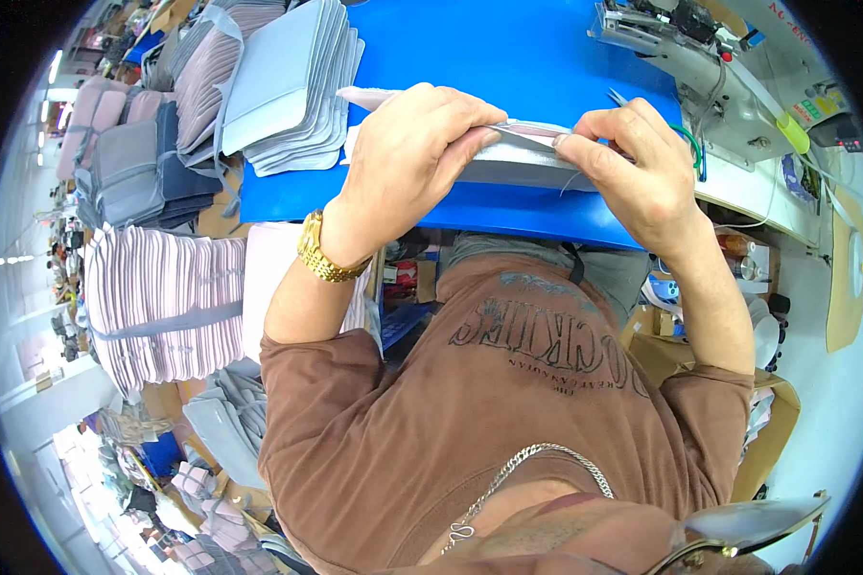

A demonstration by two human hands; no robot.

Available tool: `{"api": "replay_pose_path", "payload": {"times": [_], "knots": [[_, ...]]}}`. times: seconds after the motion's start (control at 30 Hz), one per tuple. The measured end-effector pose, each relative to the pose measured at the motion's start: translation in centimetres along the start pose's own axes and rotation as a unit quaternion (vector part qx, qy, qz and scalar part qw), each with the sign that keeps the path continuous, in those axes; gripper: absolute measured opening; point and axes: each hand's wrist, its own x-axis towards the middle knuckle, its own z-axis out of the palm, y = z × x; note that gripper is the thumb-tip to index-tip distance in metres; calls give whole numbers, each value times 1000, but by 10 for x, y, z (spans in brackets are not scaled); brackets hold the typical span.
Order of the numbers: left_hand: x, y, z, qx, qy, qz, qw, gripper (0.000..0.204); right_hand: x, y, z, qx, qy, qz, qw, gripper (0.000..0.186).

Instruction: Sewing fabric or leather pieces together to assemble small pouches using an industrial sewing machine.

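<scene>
Brown cloth covers the torso at the foot of the view, where a shirt (451, 422) is worn with a silver chain (547, 448) at six o'clock and glasses (758, 522) are seen at five. Above it, a grey fabric piece (527, 171) with a pinkish inner layer is held up at one o'clock, over a blue tabletop (508, 57). Its left part is pinched between thumb and fingers by the left hand (422, 134) at twelve o'clock, below which a gold watch (321, 254) is worn on the wrist. Its right end is gripped between thumb and forefinger by the right hand (642, 158) at two o'clock. Green-handled scissors (692, 144) are partly hidden behind that hand; whether they are held cannot be told.

At nine o'clock, a thick pink bundle (168, 278) is bound with a grey band, and a cardboard box (777, 431) is placed at four. Light-grey panels are piled in a stack (278, 77) at eleven o'clock, on the tabletop. Farther off, a sewing machine (738, 96) is mounted at two o'clock, while tied grey bundles (129, 163) are heaped at ten.
</scene>
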Motion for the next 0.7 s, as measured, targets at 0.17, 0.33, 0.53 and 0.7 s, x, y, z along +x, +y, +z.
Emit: {"api": "replay_pose_path", "payload": {"times": [0.17,0.33,0.53,0.7], "knots": [[-7,6,-4,13,-25,-12,1000,21,-3,-6,1,13,3,-36,999,31],[-13,9,-3,5,-4,7,1000,22,-4,-14,-3,21,-19,-39,999,33],[-14,6,0,-5,-6,8,1000,21,-1,-13,-5,52,-52,12,997,26],[-10,5,0,-16,-21,4,1000,18,4,-3,-7,101,-80,87,988,18]]}}
